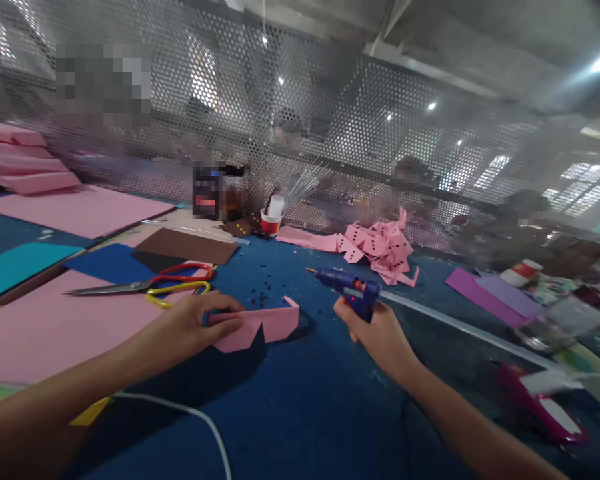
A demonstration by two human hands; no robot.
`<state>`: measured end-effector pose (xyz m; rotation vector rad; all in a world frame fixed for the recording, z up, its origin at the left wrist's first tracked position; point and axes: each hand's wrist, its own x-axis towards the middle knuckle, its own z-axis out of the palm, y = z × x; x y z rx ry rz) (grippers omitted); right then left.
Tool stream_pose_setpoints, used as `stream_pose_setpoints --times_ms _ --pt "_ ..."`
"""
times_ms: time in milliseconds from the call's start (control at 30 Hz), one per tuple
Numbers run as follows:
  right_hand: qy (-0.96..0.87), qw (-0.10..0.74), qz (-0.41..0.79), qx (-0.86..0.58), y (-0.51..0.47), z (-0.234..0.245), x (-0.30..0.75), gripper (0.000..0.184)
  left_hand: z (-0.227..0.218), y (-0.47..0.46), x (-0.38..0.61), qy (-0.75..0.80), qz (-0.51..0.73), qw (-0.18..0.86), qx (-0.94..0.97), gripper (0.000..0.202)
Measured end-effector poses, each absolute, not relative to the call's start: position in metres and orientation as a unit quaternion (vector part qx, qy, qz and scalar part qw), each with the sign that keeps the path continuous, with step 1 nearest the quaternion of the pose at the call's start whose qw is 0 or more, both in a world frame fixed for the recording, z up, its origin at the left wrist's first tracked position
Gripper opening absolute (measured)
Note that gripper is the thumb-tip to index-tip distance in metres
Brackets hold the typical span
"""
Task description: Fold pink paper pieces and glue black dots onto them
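Observation:
My left hand [196, 323] pinches one end of a folded pink paper strip [263, 327] that stands on the blue table [300, 413]. My right hand [377, 333] grips a blue hot glue gun [347, 288], its nozzle pointing left, a little above and to the right of the strip. A clear glue stick [460, 327] sticks out behind the gun toward the right.
Scissors with red and yellow handles [155, 283] lie to the left on pink and blue sheets. A pile of pink dotted paper pieces [380, 247] sits further back. A red cup [270, 223], brown card [185, 245], purple sheets [495, 297] and a white cable [200, 420] are around.

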<state>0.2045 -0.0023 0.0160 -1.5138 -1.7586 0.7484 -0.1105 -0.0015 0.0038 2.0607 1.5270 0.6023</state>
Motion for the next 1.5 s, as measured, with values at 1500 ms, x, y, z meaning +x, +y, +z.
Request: stream_pose_setpoints --times_ms 1500 --pt "-0.730 0.198 0.309 -0.576 0.050 -0.008 0.159 0.028 -0.008 -0.005 -0.112 0.523 0.244 0.317 0.753 0.014"
